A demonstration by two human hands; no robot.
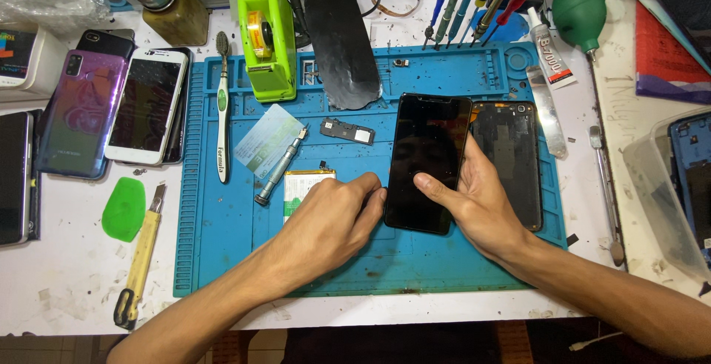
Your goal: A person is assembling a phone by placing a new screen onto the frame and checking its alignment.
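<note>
Phone screen panel (427, 160) lies glass-up on the blue repair mat (222, 245), right hand (478, 197) clasping its lower edge with thumb on the glass, left hand's (333, 219) curled fingertips at its corner (grip unclear), so even, gentle pressure seems wisest.

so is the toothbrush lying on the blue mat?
Yes, the toothbrush lies lengthwise on the left part of the blue mat, well away from both hands, which are at the black phone.
</note>
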